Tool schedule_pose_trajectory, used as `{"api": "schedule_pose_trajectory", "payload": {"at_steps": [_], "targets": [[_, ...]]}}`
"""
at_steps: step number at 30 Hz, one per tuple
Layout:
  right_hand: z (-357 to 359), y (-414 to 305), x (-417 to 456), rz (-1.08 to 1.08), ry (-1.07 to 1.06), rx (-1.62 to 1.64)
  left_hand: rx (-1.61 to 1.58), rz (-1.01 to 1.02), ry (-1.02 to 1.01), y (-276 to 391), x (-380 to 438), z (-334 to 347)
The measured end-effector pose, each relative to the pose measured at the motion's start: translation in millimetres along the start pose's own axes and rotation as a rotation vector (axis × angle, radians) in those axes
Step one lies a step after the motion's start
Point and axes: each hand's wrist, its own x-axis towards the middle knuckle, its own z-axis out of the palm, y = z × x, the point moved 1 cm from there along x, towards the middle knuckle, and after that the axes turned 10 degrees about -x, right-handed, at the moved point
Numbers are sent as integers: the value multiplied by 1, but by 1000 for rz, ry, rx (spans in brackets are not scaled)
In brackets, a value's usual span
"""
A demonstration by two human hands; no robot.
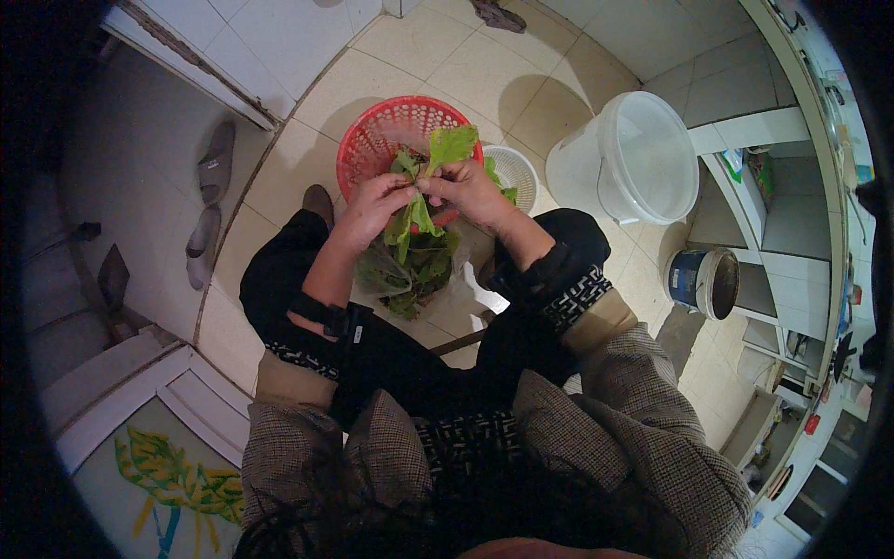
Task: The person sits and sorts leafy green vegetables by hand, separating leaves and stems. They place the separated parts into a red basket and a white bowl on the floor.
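Note:
Both my hands meet over the near rim of a red perforated plastic basket [380, 119], gripping leafy greens [452, 143] between thumbs and fingers. My left hand [380, 202] pinches the stem from the left, and more leaves hang down below it. On the right, my right hand [469, 194] holds the same greens, with one broad leaf standing up above the knuckles. Between my knees lies a clear plastic bag [391, 279] with more dark green leaves [426, 269] in it. A white slotted basket [525, 175] with a few green leaves is partly hidden behind my right hand.
To the right stands a large white plastic bucket [580, 164]. A smaller dark-labelled bucket [684, 279] is beside the tiled shelving [796, 279]. Grey slippers [215, 164] lie at the left by the doorway. A dark cloth [501, 15] is on the far floor.

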Motion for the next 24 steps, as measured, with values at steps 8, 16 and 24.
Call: {"api": "schedule_pose_trajectory", "payload": {"at_steps": [8, 16, 24], "targets": [[1, 9, 4, -16, 55, 50, -153, 32, -106, -12, 8, -6], [-5, -3, 4, 57, 80, 140, -311, 24, -72, -21, 11, -10], [-14, 12, 14, 24, 266, 187, -267, 48, 138, -30, 16, -19]]}}
